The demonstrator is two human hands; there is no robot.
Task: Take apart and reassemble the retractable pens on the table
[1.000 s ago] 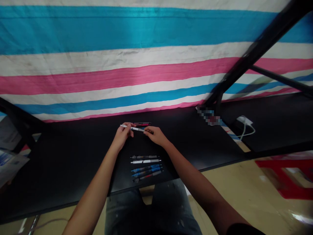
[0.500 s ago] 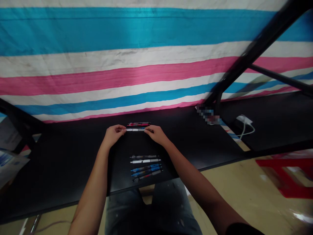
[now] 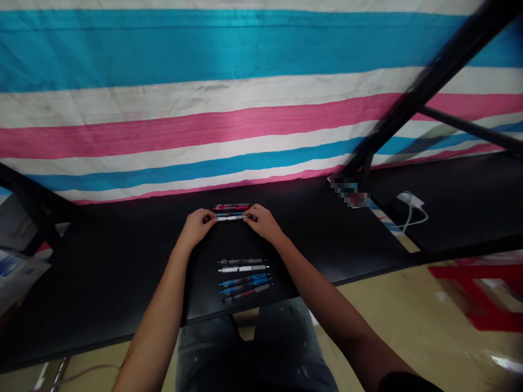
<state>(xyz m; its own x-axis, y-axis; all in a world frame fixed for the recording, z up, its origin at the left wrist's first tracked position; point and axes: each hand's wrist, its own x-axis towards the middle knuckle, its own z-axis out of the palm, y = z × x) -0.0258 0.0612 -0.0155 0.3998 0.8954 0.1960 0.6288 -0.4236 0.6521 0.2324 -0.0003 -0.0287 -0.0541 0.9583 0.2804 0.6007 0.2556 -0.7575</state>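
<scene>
Striped tarp backs the black worktop (image 3: 122, 272), where the left hand (image 3: 198, 226) and right hand (image 3: 263, 222) pinch opposite ends of a white pen (image 3: 232, 218), seemingly light, stiff and slippery, beside the red pen (image 3: 232, 207).

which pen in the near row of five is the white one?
The white pen, second from the far end of the row; the other four have dark or blue barrels.

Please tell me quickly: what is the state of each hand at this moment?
Left hand: grip closed on the left end of the white pen.
Right hand: grip closed on the right end of the same pen.
</scene>
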